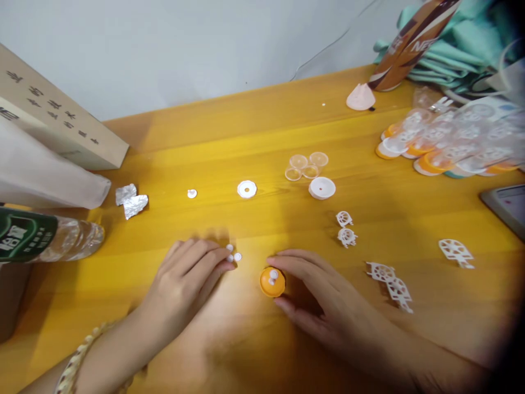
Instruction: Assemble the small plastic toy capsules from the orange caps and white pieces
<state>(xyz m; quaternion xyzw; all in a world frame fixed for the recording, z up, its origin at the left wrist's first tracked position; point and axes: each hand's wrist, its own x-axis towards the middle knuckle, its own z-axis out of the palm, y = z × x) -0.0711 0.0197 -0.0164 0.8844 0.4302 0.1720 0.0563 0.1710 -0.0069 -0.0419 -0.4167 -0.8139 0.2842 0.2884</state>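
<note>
My right hand [318, 287] rests on the wooden table [262, 137], with thumb and fingers curled round a small orange round cap [272, 282] that has tiny white gears in it. My left hand [188, 273] lies palm down to its left, fingertips pinched together at two tiny white gears [234, 255] lying on the table. Whether those fingers grip a gear is unclear.
White plastic frames [389, 284] and gear sprues [345, 229] lie to the right. White discs [321, 187], clear caps [305, 166] and foil scraps [131, 201] lie further back. A pile of clear-and-orange assembled pieces [447, 145] is at the far right, a water bottle [49, 238] at left.
</note>
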